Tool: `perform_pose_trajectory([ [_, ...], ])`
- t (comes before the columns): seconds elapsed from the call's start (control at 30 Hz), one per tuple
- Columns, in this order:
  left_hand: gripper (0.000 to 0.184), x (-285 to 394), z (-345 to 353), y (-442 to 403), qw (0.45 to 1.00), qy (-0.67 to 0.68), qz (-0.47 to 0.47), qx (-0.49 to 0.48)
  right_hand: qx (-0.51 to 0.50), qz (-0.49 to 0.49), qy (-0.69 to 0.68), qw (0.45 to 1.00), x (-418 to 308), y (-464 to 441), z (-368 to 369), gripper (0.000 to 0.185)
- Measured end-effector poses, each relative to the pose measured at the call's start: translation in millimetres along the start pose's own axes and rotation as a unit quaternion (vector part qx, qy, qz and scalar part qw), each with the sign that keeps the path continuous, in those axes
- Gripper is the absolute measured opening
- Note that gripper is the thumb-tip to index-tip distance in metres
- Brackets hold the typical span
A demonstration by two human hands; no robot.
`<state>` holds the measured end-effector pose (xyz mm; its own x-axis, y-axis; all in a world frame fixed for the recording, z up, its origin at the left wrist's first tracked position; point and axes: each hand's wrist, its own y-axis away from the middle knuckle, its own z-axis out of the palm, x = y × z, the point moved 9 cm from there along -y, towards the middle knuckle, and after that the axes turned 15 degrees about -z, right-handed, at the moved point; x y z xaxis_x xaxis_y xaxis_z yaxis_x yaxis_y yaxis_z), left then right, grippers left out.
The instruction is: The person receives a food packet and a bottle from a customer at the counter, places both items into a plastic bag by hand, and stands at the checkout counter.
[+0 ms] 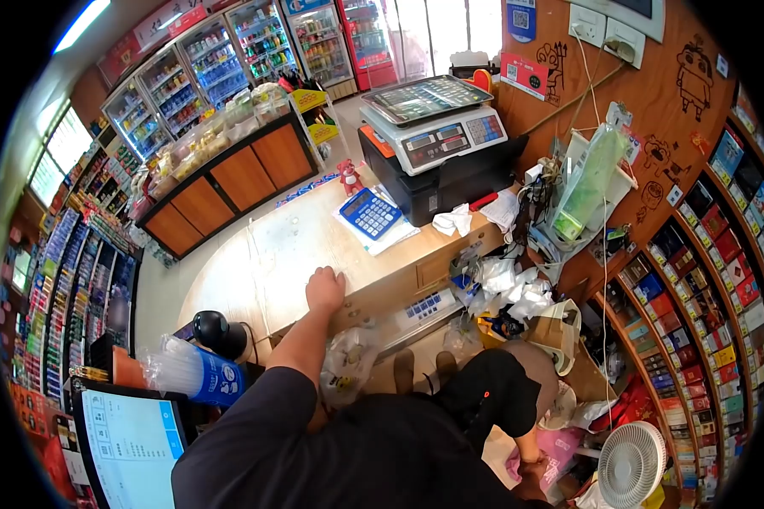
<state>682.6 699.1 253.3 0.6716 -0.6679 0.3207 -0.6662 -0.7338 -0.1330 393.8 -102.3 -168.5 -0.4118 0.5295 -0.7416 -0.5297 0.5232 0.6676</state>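
My left hand [326,289] rests on the front edge of the pale wooden counter [246,246], its fingers curled in and nothing visible in them. Ahead of it a blue calculator [371,214] lies on white paper, with a small red bear figure [350,176] behind. Below the counter edge, near my left forearm, hangs a clear plastic bag [348,363]. Low on the right, my right hand [530,469] is beside a pink bag or cloth [558,448]. Its fingers are too small and shaded to make out, so whether it grips anything cannot be told.
A weighing scale [450,136] stands on a black box at the counter's far end. To the left are a monitor [127,445], a blue tub of straws [208,373] and a black scanner [221,333]. A white fan [632,465] and cigarette shelves [696,339] are on the right.
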Motion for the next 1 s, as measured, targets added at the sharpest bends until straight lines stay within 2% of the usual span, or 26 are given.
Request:
perform_pose_trajectory([
  [0.17,0.031,-0.3,-0.3,0.9,1.000,0.003,0.002,0.007,0.026,-0.033,-0.063,0.997,6.5,-10.0,-14.6,0.035],
  [0.3,0.031,2.2,-3.7,3.0,1.000,0.004,-0.005,0.001,0.072,-0.111,-0.190,0.973,16.3,-33.5,-38.0,0.035],
  [0.33,0.031,2.6,-3.7,3.0,1.000,0.004,-0.003,0.002,0.069,-0.152,-0.077,0.983,4.8,-18.7,-39.4,0.035],
  [0.4,0.030,1.5,-3.2,3.2,1.000,0.005,0.000,0.005,0.073,-0.225,0.154,0.959,-15.3,2.6,-43.4,0.036],
  [0.57,0.029,-0.2,-4.1,3.0,1.000,0.013,0.007,0.015,0.080,-0.170,0.230,0.955,-7.0,-10.4,-58.6,0.043],
  [0.63,0.029,1.1,-4.8,3.8,1.000,0.016,0.006,0.014,0.098,-0.170,0.377,0.905,-16.1,2.4,-55.9,0.045],
  [0.7,0.030,0.0,-4.5,3.5,1.000,0.017,0.004,0.014,0.123,-0.181,0.616,0.757,-26.2,32.7,-37.4,0.046],
  [0.77,0.029,-0.8,-4.3,3.7,1.000,0.019,0.009,0.021,0.110,-0.175,0.554,0.806,-33.4,30.1,-21.1,0.045],
  [0.87,0.029,0.5,-5.2,4.0,0.999,0.024,0.012,0.021,0.059,-0.132,0.332,0.932,-31.5,18.3,6.4,0.043],
  [1.0,0.028,0.3,-8.9,6.6,0.999,0.034,0.015,0.026,-0.001,-0.061,0.200,0.978,-29.0,15.8,42.8,0.041],
])
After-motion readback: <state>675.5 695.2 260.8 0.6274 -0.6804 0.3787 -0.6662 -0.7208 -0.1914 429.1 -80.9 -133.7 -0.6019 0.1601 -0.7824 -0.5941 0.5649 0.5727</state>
